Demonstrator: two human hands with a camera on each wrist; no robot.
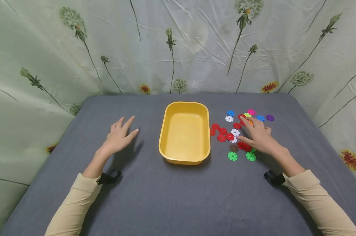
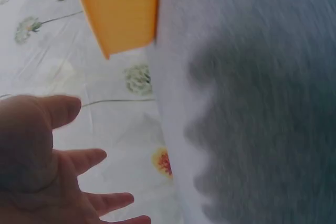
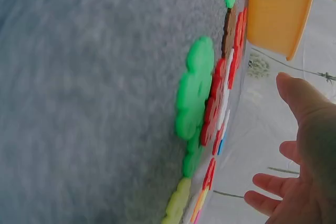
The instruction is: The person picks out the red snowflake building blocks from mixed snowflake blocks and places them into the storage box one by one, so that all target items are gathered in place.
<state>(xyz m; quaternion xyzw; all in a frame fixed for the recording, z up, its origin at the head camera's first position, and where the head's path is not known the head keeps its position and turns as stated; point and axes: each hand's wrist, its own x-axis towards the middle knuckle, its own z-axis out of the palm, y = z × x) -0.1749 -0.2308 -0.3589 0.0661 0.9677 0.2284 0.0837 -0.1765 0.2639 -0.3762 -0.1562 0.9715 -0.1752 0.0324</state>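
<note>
My left hand (image 1: 117, 139) is held above the grey tabletop, left of a yellow plastic tub (image 1: 185, 137), fingers spread and holding nothing. Over a scatter of flat notched plastic discs to the tub's right hovers my right hand (image 1: 259, 137), its fingers apart and nothing between them. Close to its thumb lie red discs (image 1: 244, 146) and a white disc (image 1: 235, 132). A green disc (image 3: 195, 88) shows large in the right wrist view, flat on the cloth. The hand hides part of the scatter in the head view.
Several more discs lie around, among them a brown disc (image 1: 234, 148), a blue disc (image 1: 231, 113), a pink disc (image 1: 251, 112) and a purple disc (image 1: 270, 118). A flower-printed curtain (image 1: 195, 49) hangs behind the grey table (image 1: 183, 200).
</note>
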